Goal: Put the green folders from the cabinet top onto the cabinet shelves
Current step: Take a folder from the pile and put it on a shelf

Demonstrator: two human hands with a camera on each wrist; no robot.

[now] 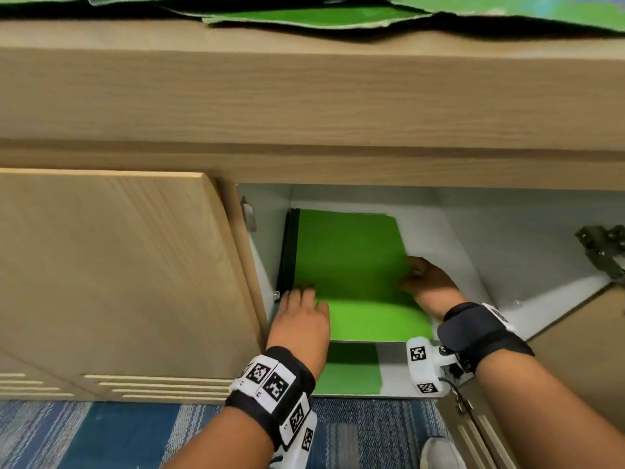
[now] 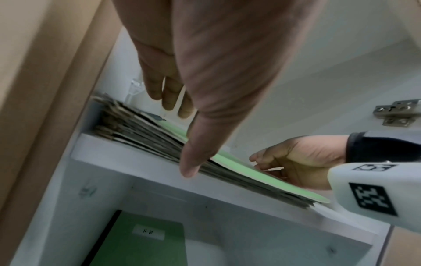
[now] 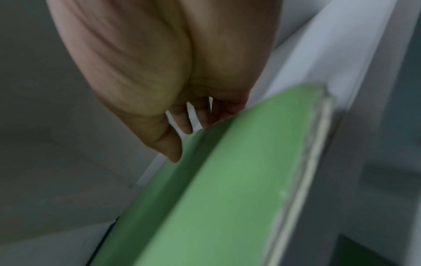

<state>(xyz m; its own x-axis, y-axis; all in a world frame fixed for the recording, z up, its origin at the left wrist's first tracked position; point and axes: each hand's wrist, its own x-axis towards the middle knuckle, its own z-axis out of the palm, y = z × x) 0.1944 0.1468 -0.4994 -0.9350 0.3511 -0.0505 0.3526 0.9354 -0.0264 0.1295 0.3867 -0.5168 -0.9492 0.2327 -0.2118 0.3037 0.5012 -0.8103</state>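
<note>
A stack of green folders (image 1: 348,262) lies flat on the cabinet's upper shelf (image 1: 449,252), against the left wall. My left hand (image 1: 304,299) rests with straight fingers on the stack's near left corner, its thumb along the front edge of the stack (image 2: 145,129). At the right edge my right hand (image 1: 411,275) pinches the top folder (image 3: 227,198), fingers curled beside it and thumb on top. More green folders (image 1: 304,18) lie on the cabinet top. One green folder (image 2: 141,239) labelled HR lies on the lower shelf.
The left cabinet door (image 1: 118,282) is closed beside the opening. The right door (image 1: 575,350) swings open on a metal hinge (image 1: 602,248). White shelf space shows to the right of the stack. Blue striped carpet (image 1: 101,434) covers the floor below.
</note>
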